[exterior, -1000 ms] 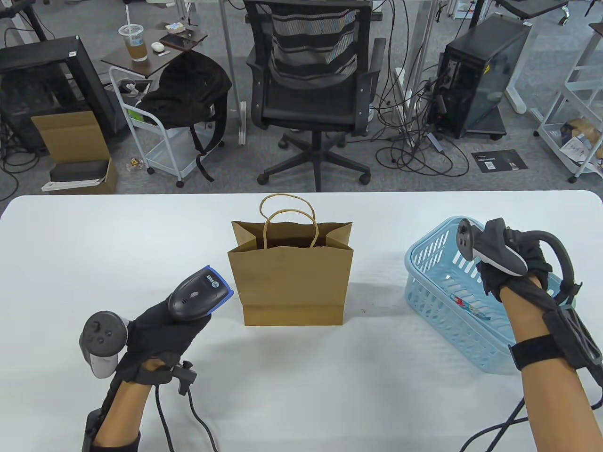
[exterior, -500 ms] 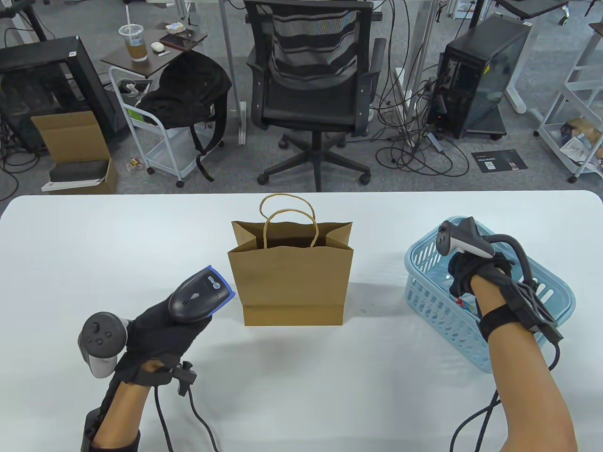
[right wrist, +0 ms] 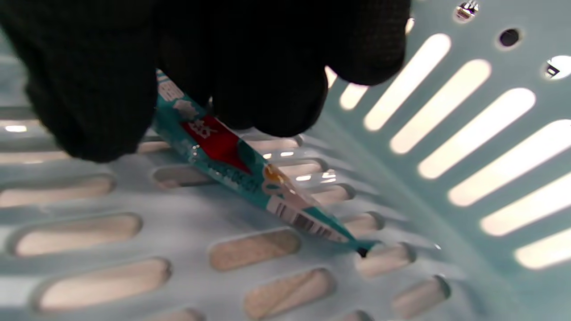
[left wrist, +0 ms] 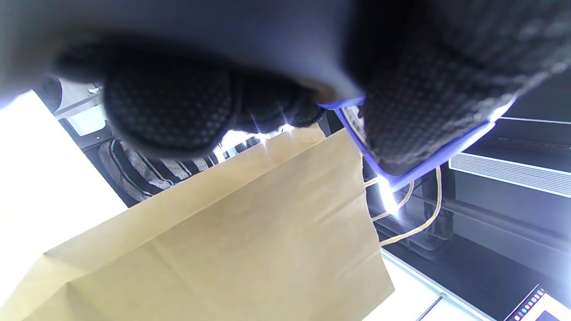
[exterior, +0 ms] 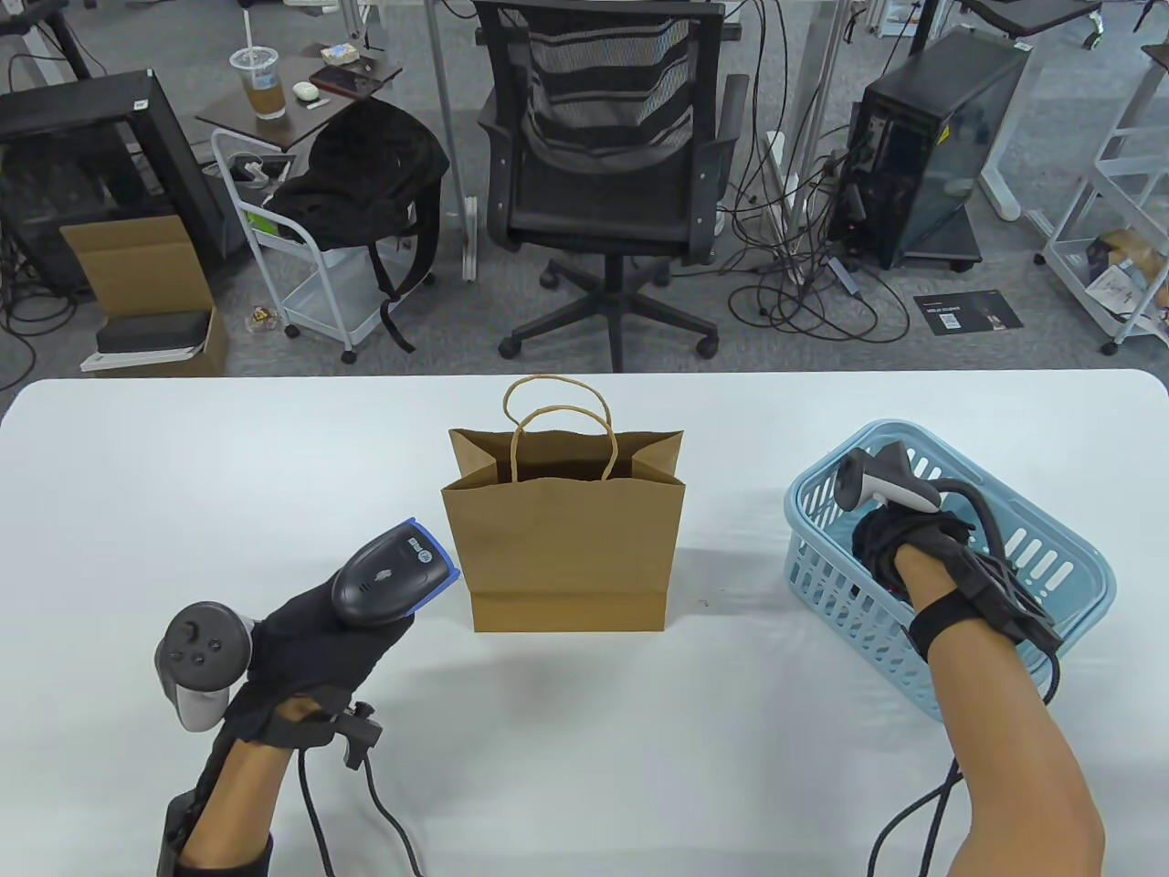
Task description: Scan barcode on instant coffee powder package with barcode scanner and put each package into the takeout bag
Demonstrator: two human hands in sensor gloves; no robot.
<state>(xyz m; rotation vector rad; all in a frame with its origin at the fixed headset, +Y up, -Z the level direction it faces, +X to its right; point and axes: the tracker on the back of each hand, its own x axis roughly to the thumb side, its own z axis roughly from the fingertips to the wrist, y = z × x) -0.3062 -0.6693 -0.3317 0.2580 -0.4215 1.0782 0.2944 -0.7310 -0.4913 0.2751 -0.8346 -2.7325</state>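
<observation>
My left hand (exterior: 315,639) grips a grey barcode scanner (exterior: 391,573) with a blue nose, held just left of the brown paper takeout bag (exterior: 566,548). In the left wrist view the scanner's blue edge (left wrist: 424,171) sits close above the bag's side (left wrist: 232,240). My right hand (exterior: 888,541) reaches down into the light blue basket (exterior: 1082,571). There my thumb and fingers (right wrist: 272,93) pinch the upper end of a teal and red coffee stick package (right wrist: 250,185), whose barcode end lies on the basket floor (right wrist: 134,276).
The bag stands upright and open at the table's middle, handles up. The basket sits at the right, near the table's edge. Cables trail from both wrists over the front edge. An office chair (exterior: 607,155) stands behind the table.
My right hand has dropped from above the basket rim down into the basket and onto the package. The left hand and scanner have barely shifted.
</observation>
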